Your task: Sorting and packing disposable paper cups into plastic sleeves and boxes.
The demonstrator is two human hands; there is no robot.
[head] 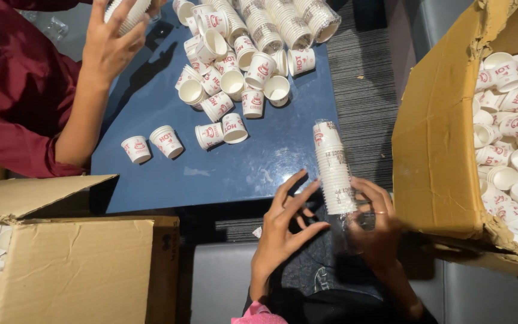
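Both hands are working on a cup stack (333,171) wrapped in a clear sleeve: the right hand (376,225) is curling its fingers round the lower end of the stack and gripping it, while the left hand (283,225) is hovering just beside it with fingers spread wide, its fingertips (307,191) lying near the wrap, though whether they are touching it cannot be told. Held upright and tilting slightly left, the stack is standing over the near edge of a blue table (235,171). Flanking the person, a cardboard box (79,264) is sitting at the lower left with a few white cups showing at its open side, and a second, larger box (436,150) is standing at the right, filled with loose cups (511,156) lying at all angles. Farther out on the table, more loose cups (229,90), white with red print, are lying scattered and bunched together, some upright, some on their sides. Beyond them, several long stacks (277,21) are lying side by side at the far edge. At the top left, another person in a dark red sleeve (19,90) is closing a hand (112,45) round a short stack (127,12).
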